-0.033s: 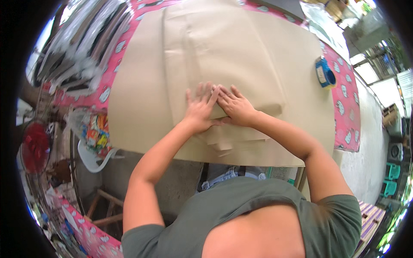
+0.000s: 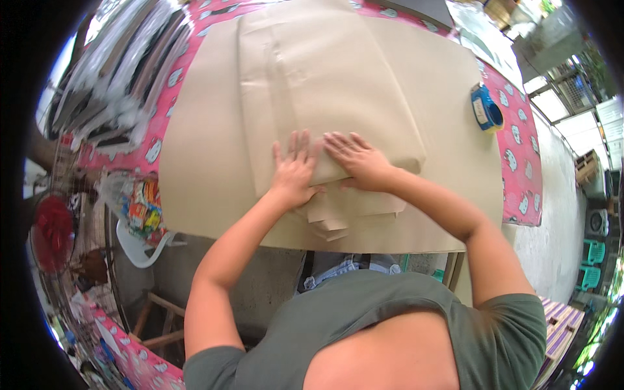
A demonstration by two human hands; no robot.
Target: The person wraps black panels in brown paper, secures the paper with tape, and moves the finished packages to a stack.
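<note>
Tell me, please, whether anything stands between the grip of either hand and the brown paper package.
Nothing visible does: the left hand and the right hand both rest directly on the near part of the brown paper package. The blue roll sits well apart, off to the right.

Creased tan parcel (image 2: 344, 84) lies flat on tan sheet (image 2: 448, 162); flaps (image 2: 328, 211) jut nearside.

you can read no words or numbers here: the pale label (image 2: 480, 110) on the blue roll (image 2: 488, 108) to your right bears small marks too blurred to make out.
</note>
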